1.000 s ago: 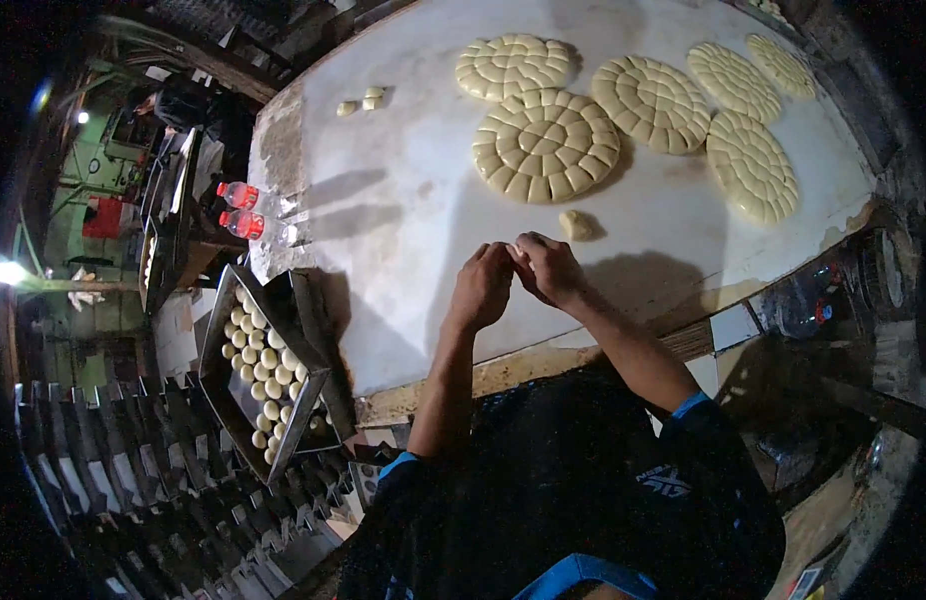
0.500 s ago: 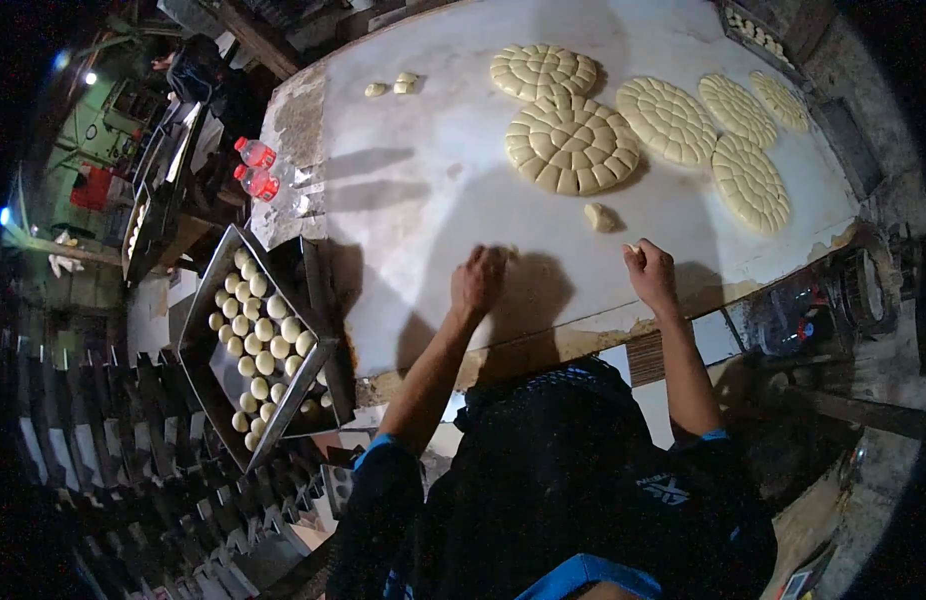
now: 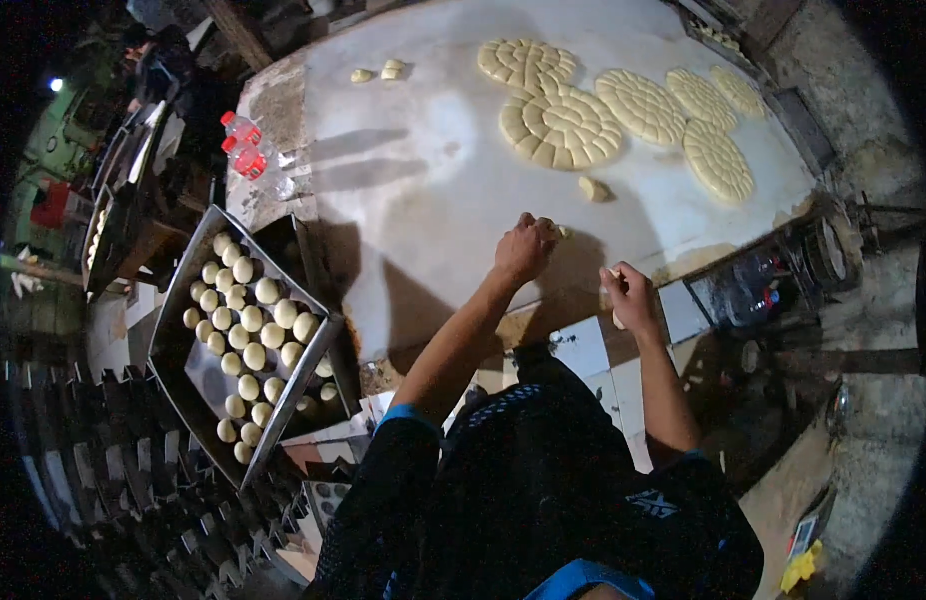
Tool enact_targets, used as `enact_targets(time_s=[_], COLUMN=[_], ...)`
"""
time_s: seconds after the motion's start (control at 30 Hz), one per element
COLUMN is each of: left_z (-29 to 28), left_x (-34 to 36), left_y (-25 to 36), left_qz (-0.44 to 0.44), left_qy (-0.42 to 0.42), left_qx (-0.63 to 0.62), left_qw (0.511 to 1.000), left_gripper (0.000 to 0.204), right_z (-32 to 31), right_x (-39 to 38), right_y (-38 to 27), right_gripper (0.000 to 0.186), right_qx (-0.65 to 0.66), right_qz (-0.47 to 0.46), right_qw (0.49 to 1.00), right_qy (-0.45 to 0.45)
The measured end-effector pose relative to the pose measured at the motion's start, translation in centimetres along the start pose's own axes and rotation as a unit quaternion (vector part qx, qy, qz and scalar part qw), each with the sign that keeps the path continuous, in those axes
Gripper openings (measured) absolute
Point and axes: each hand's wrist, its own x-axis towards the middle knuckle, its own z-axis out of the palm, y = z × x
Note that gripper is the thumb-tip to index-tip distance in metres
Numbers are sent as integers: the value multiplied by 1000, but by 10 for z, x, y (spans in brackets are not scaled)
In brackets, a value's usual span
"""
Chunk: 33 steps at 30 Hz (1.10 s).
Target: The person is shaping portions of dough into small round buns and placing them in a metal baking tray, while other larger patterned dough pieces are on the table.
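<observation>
My left hand (image 3: 524,248) is closed low over the table near its front edge, and a bit of pale dough (image 3: 563,232) shows by its fingers. Off the front edge, my right hand (image 3: 633,298) is closed with pale dough (image 3: 617,320) showing at its fingers. A loose dough piece (image 3: 592,189) lies on the table beyond both hands. Farther back sit several flat dough rounds cut into segments, the nearest large round (image 3: 561,126) among them. Two small dough pieces (image 3: 362,76) (image 3: 393,69) lie at the far left.
A metal tray (image 3: 328,345) of dough balls (image 3: 253,356) stands tilted at the table's left front corner. Two red-capped bottles (image 3: 248,160) lie on the left edge. Dark racks (image 3: 133,470) fill the lower left. Another person (image 3: 163,70) stands at the far left.
My left hand has moved right and slightly away from me across the table. My right hand has come nearer, from over the table to off its front edge. The whole view has shifted slightly.
</observation>
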Motion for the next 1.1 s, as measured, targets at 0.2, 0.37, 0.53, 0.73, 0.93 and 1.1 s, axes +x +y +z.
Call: enact_targets(time_s=[0.2,0.37,0.53,0.73,0.93,1.1], left_z=[-4,-72,-41,-45,-52,-65], left_x=[34,30,8,-12,-5,-12], left_y=[-33,-123,-33,66,63,62], left_qz=[6,-132,-124,-153,-185,-130], left_qy=[110,103,-190,-98,72,101], left_qx=[-21,226,156,-281,-276,-78], left_qw=[994,960,961,942,941,983], left_gripper=[29,69,77,24,16,20], right_z=[-67,-67,-18,16,44,70], right_x=[-37,-22,30,97,128,118], right_y=[20,23,-2,-11,-15,-42], right_gripper=[43,42,22,18,33,24], right_qx=[-112,-124,-88,-12,298,118], right_qz=[65,28,-5,-122,-43,-61], right_qw=[988,989,994,971,909,969], right_qy=[82,80,-64,-205,-288,-209])
